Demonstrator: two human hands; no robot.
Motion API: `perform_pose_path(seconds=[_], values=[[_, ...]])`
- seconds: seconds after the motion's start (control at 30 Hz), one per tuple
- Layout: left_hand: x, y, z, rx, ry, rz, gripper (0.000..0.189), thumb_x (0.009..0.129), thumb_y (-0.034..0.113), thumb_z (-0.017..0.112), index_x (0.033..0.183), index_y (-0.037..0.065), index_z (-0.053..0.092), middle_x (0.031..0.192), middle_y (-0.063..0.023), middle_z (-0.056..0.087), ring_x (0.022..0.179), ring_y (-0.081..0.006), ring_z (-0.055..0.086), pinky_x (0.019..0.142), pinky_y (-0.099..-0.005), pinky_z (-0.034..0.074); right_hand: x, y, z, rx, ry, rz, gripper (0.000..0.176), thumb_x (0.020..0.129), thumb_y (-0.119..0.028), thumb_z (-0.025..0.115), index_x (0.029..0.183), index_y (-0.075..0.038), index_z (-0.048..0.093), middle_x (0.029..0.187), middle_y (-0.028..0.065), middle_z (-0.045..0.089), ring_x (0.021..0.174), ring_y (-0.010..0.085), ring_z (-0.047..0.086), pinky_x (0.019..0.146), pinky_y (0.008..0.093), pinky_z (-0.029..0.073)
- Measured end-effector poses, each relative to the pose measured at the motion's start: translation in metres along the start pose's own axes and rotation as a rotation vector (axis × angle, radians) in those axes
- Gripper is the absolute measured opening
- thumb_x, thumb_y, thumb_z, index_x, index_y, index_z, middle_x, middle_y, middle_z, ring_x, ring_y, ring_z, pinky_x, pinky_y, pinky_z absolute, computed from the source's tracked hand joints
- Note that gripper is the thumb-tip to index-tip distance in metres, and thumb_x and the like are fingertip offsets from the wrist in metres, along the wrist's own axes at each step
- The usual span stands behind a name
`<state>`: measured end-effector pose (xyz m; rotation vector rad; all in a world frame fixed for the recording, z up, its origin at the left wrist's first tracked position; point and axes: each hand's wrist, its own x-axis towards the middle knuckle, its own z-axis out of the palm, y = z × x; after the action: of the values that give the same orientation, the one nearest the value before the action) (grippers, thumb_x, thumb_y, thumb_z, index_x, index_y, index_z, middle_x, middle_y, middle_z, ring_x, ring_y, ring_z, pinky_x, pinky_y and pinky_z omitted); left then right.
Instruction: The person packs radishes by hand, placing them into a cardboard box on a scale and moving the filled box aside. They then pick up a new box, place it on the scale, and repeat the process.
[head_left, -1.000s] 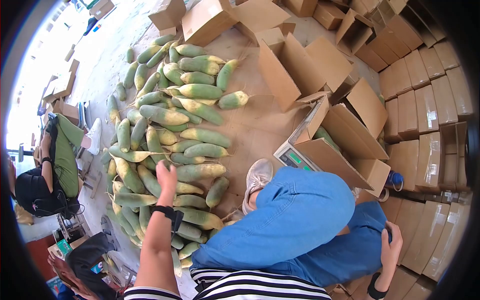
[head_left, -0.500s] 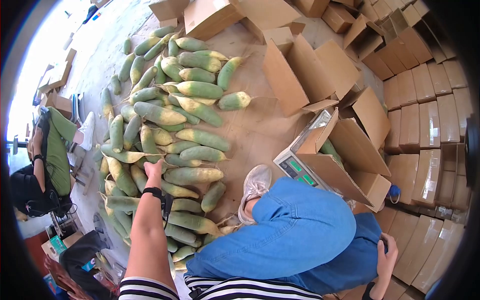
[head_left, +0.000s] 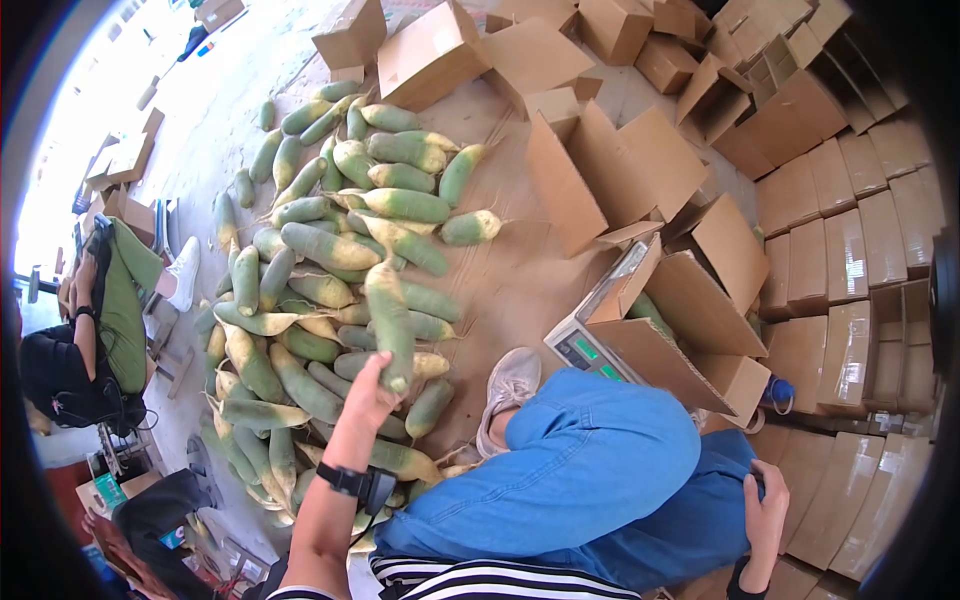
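My left hand (head_left: 372, 395) grips the lower end of a green and pale radish (head_left: 388, 315), raised over the pile with its pale tip pointing away from me. Below and around it lie several green radishes (head_left: 325, 245) heaped on the floor sheet. My right hand (head_left: 765, 508) rests on the blue denim over my leg, fingers loosely apart and holding nothing. Right of the pile, an open carton (head_left: 680, 310) with green radishes inside stands on a scale (head_left: 572, 345) with a lit green display.
Behind the scale stands another open carton (head_left: 610, 165). More cartons (head_left: 430, 55) lie at the top, and stacked cartons (head_left: 840, 260) line the right side. A seated person in green trousers (head_left: 130, 270) is at the left. My shoe (head_left: 512, 392) is beside the pile.
My left hand has risen from the pile and moved right, now with a radish in it. The view has shifted slightly. My right hand stays on the denim.
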<state>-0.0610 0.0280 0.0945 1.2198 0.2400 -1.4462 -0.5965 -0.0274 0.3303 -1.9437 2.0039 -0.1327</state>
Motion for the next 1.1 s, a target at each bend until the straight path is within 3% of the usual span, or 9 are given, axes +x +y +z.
perform_pose_path(seconds=[0.17,0.23,0.37,0.5,0.67,0.87,0.93,1.0,1.1], values=[[-0.052,0.014,0.068,0.247,-0.333,0.071,0.043,0.089,0.018,0.059,0.124,-0.004,0.051,0.110,-0.0078,0.061,0.097,-0.0173,0.060,0.083,-0.0307,0.049,0.011,-0.005,-0.007,0.095,-0.028,0.027,0.030,0.083,-0.001,0.062,0.113,0.003,0.060,0.109,0.0187,0.062,0.099,0.0323,0.062,0.090,0.0367,0.047],[-0.071,0.025,0.104,0.459,-0.454,0.096,0.047,0.088,0.017,0.060,0.128,-0.006,0.049,0.111,-0.0080,0.060,0.100,-0.0150,0.058,0.085,-0.0272,0.047,0.023,-0.021,-0.018,-0.158,0.180,-0.348,0.039,0.080,0.000,0.064,0.119,0.000,0.058,0.120,0.0187,0.058,0.110,0.0355,0.056,0.097,0.0397,0.044],[-0.100,0.044,0.181,0.710,-0.746,0.133,0.049,0.085,0.022,0.063,0.124,-0.006,0.052,0.111,-0.0081,0.060,0.100,-0.0135,0.055,0.088,-0.0278,0.045,0.051,-0.103,-0.060,-0.307,0.320,-0.660,0.061,0.073,-0.002,0.070,0.131,-0.009,0.052,0.136,0.0151,0.048,0.124,0.0354,0.047,0.104,0.0464,0.038],[-0.117,0.036,0.259,0.845,-1.023,0.090,0.051,0.085,0.028,0.065,0.121,-0.007,0.054,0.107,-0.0082,0.060,0.100,-0.0135,0.053,0.087,-0.0282,0.045,0.084,-0.145,-0.071,-0.493,0.241,-0.986,0.063,0.073,-0.010,0.069,0.133,-0.016,0.050,0.141,0.0132,0.043,0.128,0.0328,0.044,0.107,0.0464,0.037],[-0.109,0.020,0.316,1.026,-1.132,-0.015,0.052,0.087,0.032,0.064,0.123,-0.004,0.055,0.109,-0.0089,0.060,0.101,-0.0137,0.053,0.087,-0.0278,0.045,0.128,-0.122,-0.061,-0.543,0.340,-1.183,0.056,0.073,-0.017,0.071,0.125,-0.011,0.052,0.108,0.0091,0.055,0.103,0.0266,0.056,0.095,0.0429,0.045],[-0.055,-0.001,0.325,1.058,-0.875,0.237,0.051,0.091,0.039,0.061,0.123,0.000,0.056,0.113,-0.0108,0.059,0.102,-0.0205,0.056,0.082,-0.0353,0.051,0.161,-0.053,-0.027,-0.395,-0.033,-0.728,0.065,0.062,-0.028,0.080,0.116,-0.003,0.054,0.102,0.0138,0.057,0.093,0.0312,0.058,0.080,0.0402,0.050],[-0.044,-0.033,0.310,1.502,-0.888,1.169,0.048,0.088,0.033,0.063,0.122,0.001,0.055,0.120,-0.0163,0.057,0.106,-0.0305,0.057,0.088,-0.0408,0.050,0.181,-0.031,-0.001,-0.412,-0.110,-0.609,0.064,0.064,-0.031,0.080,0.114,-0.002,0.054,0.100,0.0153,0.059,0.093,0.0321,0.059,0.080,0.0406,0.050],[-0.043,-0.051,0.308,1.590,-0.931,1.156,0.048,0.085,0.029,0.065,0.122,0.001,0.055,0.123,-0.0182,0.054,0.109,-0.0340,0.055,0.090,-0.0424,0.049,0.205,-0.014,0.029,-0.481,-0.302,-0.504,0.064,0.066,-0.039,0.079,0.111,-0.001,0.054,0.096,0.0189,0.061,0.092,0.0344,0.061,0.079,0.0416,0.051],[-0.038,-0.067,0.305,1.755,-0.954,1.109,0.050,0.081,0.025,0.068,0.123,0.001,0.054,0.131,-0.0191,0.048,0.117,-0.0368,0.050,0.097,-0.0431,0.045,0.225,-0.002,0.071,-0.428,-0.310,-0.535,0.054,0.067,-0.039,0.078,0.096,0.001,0.056,0.092,0.0203,0.063,0.089,0.0345,0.063,0.075,0.0422,0.052]])
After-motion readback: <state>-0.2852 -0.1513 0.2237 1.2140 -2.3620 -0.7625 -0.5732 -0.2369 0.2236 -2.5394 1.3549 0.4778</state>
